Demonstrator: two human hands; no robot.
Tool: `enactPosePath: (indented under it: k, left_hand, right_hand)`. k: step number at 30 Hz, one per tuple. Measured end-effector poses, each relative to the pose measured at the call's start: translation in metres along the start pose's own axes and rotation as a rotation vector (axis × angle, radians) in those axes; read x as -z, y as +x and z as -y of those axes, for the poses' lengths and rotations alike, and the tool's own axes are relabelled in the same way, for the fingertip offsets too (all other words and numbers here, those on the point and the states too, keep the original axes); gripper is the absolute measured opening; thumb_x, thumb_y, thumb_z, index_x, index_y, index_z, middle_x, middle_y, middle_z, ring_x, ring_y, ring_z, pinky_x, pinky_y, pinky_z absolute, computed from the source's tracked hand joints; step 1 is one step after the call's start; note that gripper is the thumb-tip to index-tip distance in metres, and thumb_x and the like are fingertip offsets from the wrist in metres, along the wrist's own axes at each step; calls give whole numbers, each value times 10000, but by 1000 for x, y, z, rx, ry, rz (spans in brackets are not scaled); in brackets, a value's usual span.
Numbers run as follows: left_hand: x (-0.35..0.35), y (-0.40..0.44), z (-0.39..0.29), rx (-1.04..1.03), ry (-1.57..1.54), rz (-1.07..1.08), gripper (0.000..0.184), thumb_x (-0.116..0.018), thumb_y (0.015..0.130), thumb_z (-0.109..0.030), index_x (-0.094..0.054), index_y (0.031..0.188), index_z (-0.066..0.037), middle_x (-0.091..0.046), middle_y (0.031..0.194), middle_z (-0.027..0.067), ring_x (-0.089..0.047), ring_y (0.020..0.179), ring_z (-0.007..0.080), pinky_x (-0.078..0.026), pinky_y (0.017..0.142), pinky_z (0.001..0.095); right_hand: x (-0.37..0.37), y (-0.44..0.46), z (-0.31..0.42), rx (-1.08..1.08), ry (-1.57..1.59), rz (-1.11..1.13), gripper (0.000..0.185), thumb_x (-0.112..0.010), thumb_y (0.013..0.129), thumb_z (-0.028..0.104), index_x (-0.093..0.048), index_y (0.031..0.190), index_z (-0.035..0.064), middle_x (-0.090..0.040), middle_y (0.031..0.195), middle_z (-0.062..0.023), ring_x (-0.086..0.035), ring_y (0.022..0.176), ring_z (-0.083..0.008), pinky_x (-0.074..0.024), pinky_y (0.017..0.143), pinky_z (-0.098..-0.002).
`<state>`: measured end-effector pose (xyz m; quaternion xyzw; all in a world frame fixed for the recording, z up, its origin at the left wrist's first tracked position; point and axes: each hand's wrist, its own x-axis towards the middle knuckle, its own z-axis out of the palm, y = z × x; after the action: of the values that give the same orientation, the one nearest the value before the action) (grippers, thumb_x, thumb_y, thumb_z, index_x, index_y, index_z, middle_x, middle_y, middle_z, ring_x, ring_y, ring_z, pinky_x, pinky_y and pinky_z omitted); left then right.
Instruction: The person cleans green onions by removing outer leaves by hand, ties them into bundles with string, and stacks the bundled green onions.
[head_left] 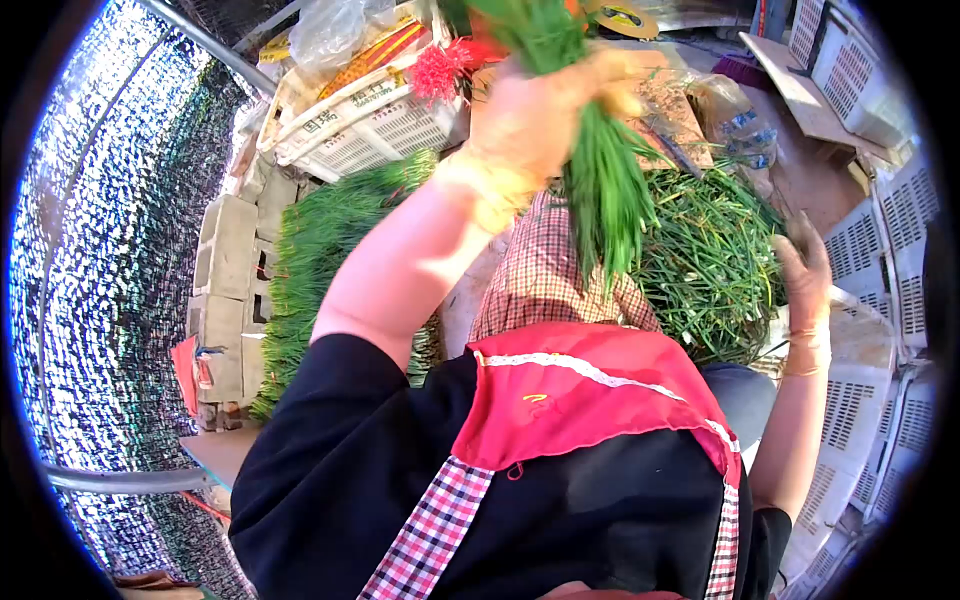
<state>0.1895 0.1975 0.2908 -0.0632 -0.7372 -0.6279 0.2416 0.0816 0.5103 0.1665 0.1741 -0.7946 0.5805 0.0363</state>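
My left hand, in a thin yellowish glove and blurred by motion, is raised in front of me. It is closed around a bunch of green chives, whose leaves hang down over my checked apron. My right hand, gloved too, is at the right edge of a loose pile of chives. Its fingers are apart and I see nothing in them; whether it touches the pile I cannot tell. On my left lie neatly lined-up chives, partly hidden behind my left arm.
A white plastic crate with bags in it stands at the far left. Concrete blocks line the left side, beside a dark mesh sheet. More white crates stand on the right. A wooden board lies ahead, with a roll of tape behind.
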Motion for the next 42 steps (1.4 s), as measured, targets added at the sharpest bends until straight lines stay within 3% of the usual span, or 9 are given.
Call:
enactPosePath:
  k: [3, 4, 13, 20, 25, 31, 34, 38, 42]
  left_hand:
    - [-62, 30, -35, 81, 142, 80, 276, -548, 869, -267, -650, 891, -10, -657, 710, 80, -634, 720, 189, -501, 697, 307]
    - [-81, 38, -41, 46, 49, 56, 197, -607, 815, -192, -631, 847, 0, -648, 688, 93, -622, 653, 187, -488, 625, 306]
    - [-127, 79, -53, 270, -150, 155, 404, -762, 683, -183, -582, 974, 32, -648, 854, 160, -626, 779, 218, -507, 656, 311]
    - [-64, 71, 71, 63, -490, 893, 671, -631, 799, -474, -419, 1278, -54, -526, 1150, 54, -495, 978, 141, -392, 773, 273]
    - [-96, -7, 100, 595, -812, 460, 1053, -805, 658, -165, -86, 1418, -49, -345, 1359, 85, -386, 1231, 219, -344, 1020, 336]
    - [-83, -8, 129, 415, -893, 278, 619, -656, 715, 47, -394, 1273, -13, -582, 1092, 112, -583, 1001, 247, -502, 851, 363]
    - [-60, -7, 139, 484, -1025, 312, 384, -605, 772, -14, -528, 1148, -9, -632, 938, 126, -640, 817, 249, -537, 761, 366]
    - [-53, 6, 144, 466, -851, 113, 329, -678, 720, -22, -586, 1033, 13, -649, 885, 124, -638, 755, 226, -541, 714, 344]
    - [-80, 25, 139, 412, -936, -83, 249, -622, 774, -45, -578, 1007, 32, -641, 864, 140, -643, 746, 264, -549, 708, 371]
  right_hand:
    - [-56, 0, 103, 391, 324, 345, 1212, -865, 474, 356, -180, 1419, 31, -252, 1451, -161, -199, 1353, -245, -155, 1095, -351]
    - [-69, 8, 100, 443, 292, 323, 1207, -877, 480, 312, -173, 1420, 32, -330, 1411, -138, -298, 1305, -228, -229, 1071, -346]
    - [-59, 45, 96, 90, 639, 289, 499, -684, 724, 78, -503, 1179, -15, -612, 1038, -74, -589, 892, -159, -472, 797, -298]
    - [-45, 65, 75, -322, 1137, 484, 330, -586, 801, 116, -539, 1092, -32, -589, 832, -109, -580, 780, -225, -495, 769, -358]
    - [-105, 92, 55, -541, 511, 174, 194, -640, 786, 147, -612, 926, 16, -618, 791, -52, -590, 684, -174, -489, 639, -294]
    - [-132, 68, 100, -507, 820, 262, 485, -576, 847, 364, -548, 1154, -10, -623, 1014, -96, -584, 912, -177, -446, 808, -276]
    - [-110, 70, 106, -69, 97, 641, 760, -580, 810, 521, -417, 1283, -51, -529, 1205, -123, -482, 1128, -202, -354, 973, -307]
    - [-104, 35, 77, -185, 160, 717, 916, -676, 771, 437, -191, 1407, -10, -421, 1305, -140, -420, 1178, -227, -308, 1012, -312]
    - [-128, 7, 62, -343, 474, 565, 547, -770, 699, 143, -498, 1164, 50, -591, 1020, -1, -549, 889, -106, -438, 794, -269]
